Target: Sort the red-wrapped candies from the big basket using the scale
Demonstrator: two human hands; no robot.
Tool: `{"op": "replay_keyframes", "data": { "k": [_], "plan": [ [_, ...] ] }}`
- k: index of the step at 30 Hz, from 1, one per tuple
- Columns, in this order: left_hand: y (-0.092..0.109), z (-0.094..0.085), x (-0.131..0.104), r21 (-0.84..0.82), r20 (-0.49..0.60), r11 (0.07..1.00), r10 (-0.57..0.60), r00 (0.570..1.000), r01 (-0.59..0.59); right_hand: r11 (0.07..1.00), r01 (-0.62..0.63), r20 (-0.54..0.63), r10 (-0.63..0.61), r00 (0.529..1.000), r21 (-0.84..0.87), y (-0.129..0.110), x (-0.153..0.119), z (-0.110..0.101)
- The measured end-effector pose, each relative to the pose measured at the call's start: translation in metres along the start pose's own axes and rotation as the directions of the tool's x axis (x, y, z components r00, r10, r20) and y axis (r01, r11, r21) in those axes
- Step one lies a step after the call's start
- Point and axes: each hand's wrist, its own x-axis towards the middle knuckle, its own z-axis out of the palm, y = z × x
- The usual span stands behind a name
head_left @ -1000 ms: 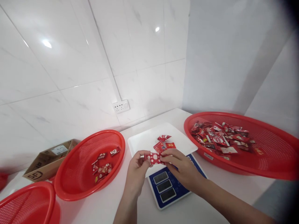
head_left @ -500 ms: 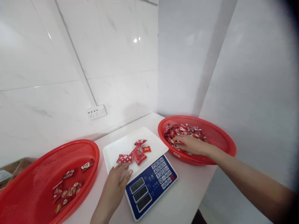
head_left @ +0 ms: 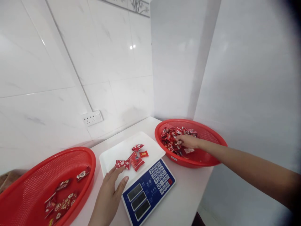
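Observation:
My left hand (head_left: 108, 190) rests at the near left of the scale's white tray (head_left: 110, 150), its fingers spread and the fingertips by a polka-dot candy packet (head_left: 122, 164). Beside that packet on the tray lie a larger red packet (head_left: 136, 161), a small red candy (head_left: 144, 154) and a red-and-white candy (head_left: 137, 147). My right hand (head_left: 189, 141) reaches into the right red basket (head_left: 211, 160), fingers curled round a wrapped candy (head_left: 178, 143) in the heap; its fingertips are partly hidden.
A blue scale panel (head_left: 150, 191) with keys and dark displays faces me. At left, another red basket (head_left: 30, 182) holds several wrapped candies (head_left: 67, 202). The white table (head_left: 185, 188) stands against tiled walls; a power socket (head_left: 92, 118) sits above it.
The view has shifted slightly. My right hand has moved within the candies and closed its fingers more, with the heap disturbed around it. My left hand stays by the polka-dot packet.

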Motion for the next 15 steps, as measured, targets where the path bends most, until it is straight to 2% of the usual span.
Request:
{"op": "replay_keyframes", "data": {
  "k": [4, 8, 12, 15],
  "plan": [
    [0.002, -0.001, -0.001, -0.024, -0.027, 1.000, 0.005, 1.000, -0.006, 0.946, -0.189, 0.113, 0.164, 0.980, 0.262, -0.007, 0.001, -0.017],
    [0.010, 0.000, -0.003, -0.053, -0.027, 0.999, -0.004, 1.000, 0.002, 0.823, -0.281, 0.179, 0.220, 0.959, 0.494, -0.034, -0.010, -0.021],
    [0.024, 0.004, -0.009, -0.208, -0.035, 0.977, -0.060, 0.998, 0.052, 0.679, -0.330, 0.300, 0.167, 0.939, 0.655, -0.083, -0.028, -0.006],
    [0.036, 0.013, -0.016, -0.473, 0.043, 0.875, -0.092, 0.995, 0.102, 0.535, -0.402, 0.470, 0.010, 0.882, 0.743, -0.124, -0.045, 0.019]
  ]
}}
